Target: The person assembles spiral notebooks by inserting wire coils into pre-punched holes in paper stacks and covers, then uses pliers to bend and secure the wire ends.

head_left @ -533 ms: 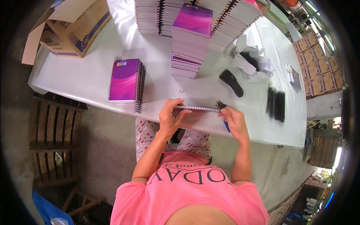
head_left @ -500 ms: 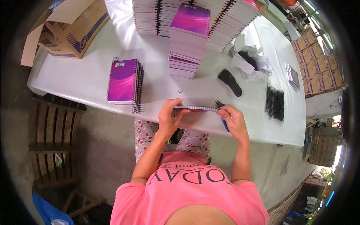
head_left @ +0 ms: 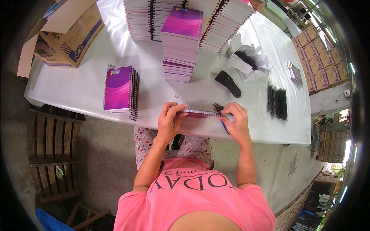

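A purple-covered notebook (head_left: 198, 115) is held edge-up at the table's front edge, its dark spiral coil running along the upper side. My left hand (head_left: 169, 122) is closed on its left end, thumb and fingers pinching it. At the other end, my right hand (head_left: 237, 122) pinches the tip of the coil. Pliers (head_left: 218, 107) with blue handles sit at that same end, jaws pointing away from me. My right hand and the coil partly cover them, so whether they are held or lying there is unclear. A small loose curl of wire (head_left: 177, 96) lies just beyond the notebook.
Bound purple notebooks (head_left: 118, 88) are stacked on the left. A tall notebook pile (head_left: 177, 54) stands ahead, before more stacks. Right of it lie a black oblong object (head_left: 228, 84), crumpled white wrapping (head_left: 250, 63) and black coils (head_left: 276, 102). An open carton (head_left: 67, 44) sits far left.
The right hand has shifted at the coil's end, its fingers now higher and bent over it. The left hand keeps its hold on the notebook. The whole view has moved slightly.
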`<action>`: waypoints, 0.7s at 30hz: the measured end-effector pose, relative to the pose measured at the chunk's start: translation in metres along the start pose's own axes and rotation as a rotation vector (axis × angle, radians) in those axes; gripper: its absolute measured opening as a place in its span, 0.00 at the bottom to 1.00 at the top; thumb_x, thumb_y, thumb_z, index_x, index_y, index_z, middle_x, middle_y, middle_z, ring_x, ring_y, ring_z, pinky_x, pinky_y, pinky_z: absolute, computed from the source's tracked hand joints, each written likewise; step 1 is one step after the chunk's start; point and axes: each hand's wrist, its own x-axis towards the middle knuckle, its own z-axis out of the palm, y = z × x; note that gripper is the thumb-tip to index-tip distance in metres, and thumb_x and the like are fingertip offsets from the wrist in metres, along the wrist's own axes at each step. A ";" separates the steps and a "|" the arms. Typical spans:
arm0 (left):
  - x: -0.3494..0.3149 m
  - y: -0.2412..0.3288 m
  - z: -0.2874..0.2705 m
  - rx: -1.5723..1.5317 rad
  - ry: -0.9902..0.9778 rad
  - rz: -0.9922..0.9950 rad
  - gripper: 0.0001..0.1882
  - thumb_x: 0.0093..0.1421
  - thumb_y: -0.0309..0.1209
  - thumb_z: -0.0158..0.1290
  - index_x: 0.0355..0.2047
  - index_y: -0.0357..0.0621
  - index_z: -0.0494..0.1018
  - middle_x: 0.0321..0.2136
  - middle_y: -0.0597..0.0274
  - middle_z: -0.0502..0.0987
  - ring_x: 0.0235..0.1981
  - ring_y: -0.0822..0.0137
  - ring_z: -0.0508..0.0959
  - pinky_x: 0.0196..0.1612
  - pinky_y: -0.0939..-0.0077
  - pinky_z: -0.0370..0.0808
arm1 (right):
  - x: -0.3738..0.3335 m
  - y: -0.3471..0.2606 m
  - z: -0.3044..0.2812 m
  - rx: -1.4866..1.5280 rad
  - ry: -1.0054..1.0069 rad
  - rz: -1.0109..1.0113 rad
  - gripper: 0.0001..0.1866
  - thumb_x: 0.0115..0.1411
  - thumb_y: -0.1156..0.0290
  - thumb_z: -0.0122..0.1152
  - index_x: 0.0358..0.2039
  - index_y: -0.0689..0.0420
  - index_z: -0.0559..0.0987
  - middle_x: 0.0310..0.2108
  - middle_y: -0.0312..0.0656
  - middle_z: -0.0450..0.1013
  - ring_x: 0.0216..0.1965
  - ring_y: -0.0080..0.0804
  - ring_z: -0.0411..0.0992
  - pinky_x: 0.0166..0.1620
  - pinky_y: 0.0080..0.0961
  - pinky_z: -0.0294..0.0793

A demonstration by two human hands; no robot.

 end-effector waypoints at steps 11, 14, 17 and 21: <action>-0.001 -0.005 0.004 0.064 -0.021 0.050 0.15 0.49 0.20 0.60 0.38 0.43 0.71 0.33 0.54 0.66 0.28 0.61 0.70 0.29 0.70 0.71 | -0.004 -0.007 -0.004 0.111 -0.155 0.207 0.11 0.53 0.69 0.64 0.32 0.62 0.75 0.26 0.45 0.74 0.27 0.43 0.72 0.32 0.34 0.69; -0.001 -0.006 0.005 0.062 -0.024 0.032 0.15 0.49 0.20 0.60 0.38 0.43 0.71 0.33 0.54 0.66 0.30 0.59 0.69 0.31 0.70 0.70 | -0.004 -0.007 -0.004 0.022 -0.063 0.089 0.11 0.53 0.69 0.63 0.34 0.62 0.75 0.27 0.44 0.74 0.28 0.42 0.72 0.34 0.33 0.69; 0.000 -0.003 0.006 0.045 -0.029 -0.001 0.16 0.49 0.20 0.60 0.38 0.42 0.70 0.32 0.54 0.65 0.33 0.58 0.68 0.35 0.69 0.70 | -0.010 -0.005 0.000 0.062 -0.016 0.171 0.11 0.52 0.69 0.64 0.33 0.61 0.75 0.27 0.44 0.73 0.28 0.41 0.72 0.34 0.33 0.69; 0.000 -0.004 0.005 0.066 -0.020 0.041 0.16 0.49 0.21 0.60 0.38 0.43 0.70 0.32 0.53 0.65 0.32 0.57 0.68 0.32 0.67 0.70 | -0.006 -0.008 -0.007 0.240 -0.250 0.351 0.13 0.51 0.69 0.65 0.35 0.59 0.74 0.27 0.41 0.73 0.28 0.41 0.71 0.33 0.31 0.68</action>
